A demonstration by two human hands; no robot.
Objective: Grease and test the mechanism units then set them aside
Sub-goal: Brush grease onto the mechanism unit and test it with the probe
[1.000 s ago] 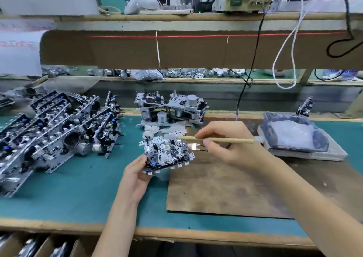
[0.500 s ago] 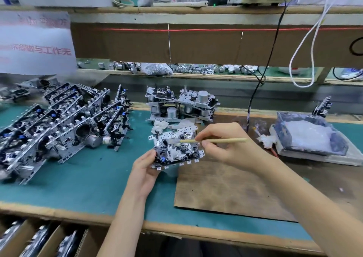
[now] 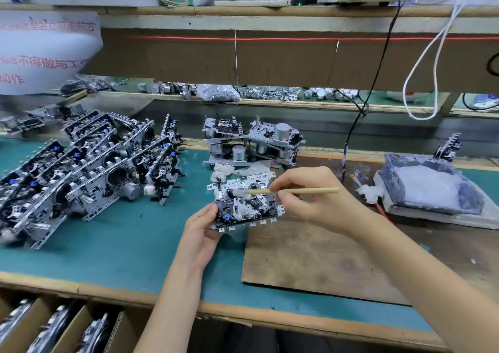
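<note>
A heap of mechanism units lies at the far left of the green mat, leaning one on another and too crowded for a sure count. Below the bench edge, three cardboard compartments each show more units on end. Nearer the middle, the left hand comes up from below with its palm turned inward. It grips one unit by the near left corner, thumb on the top face and fingers curled beneath, so that the unit is held above the mat with its top face tilted toward the camera. Behind it sits a small stack of units, two on top and more underneath that I cannot count. The right hand reaches in from the right and pinches a single wooden stick between thumb and forefinger. The stick lies almost level, and its white, greased tip rests on the upper part of the held unit. Against a second ago both holds are the same, but the tip has moved from the unit's far edge to a spot further left on its face. Under the right forearm lies one brown cardboard sheet. To the right stands one tray of white grease — and behind it a lone unit on edge.
</note>
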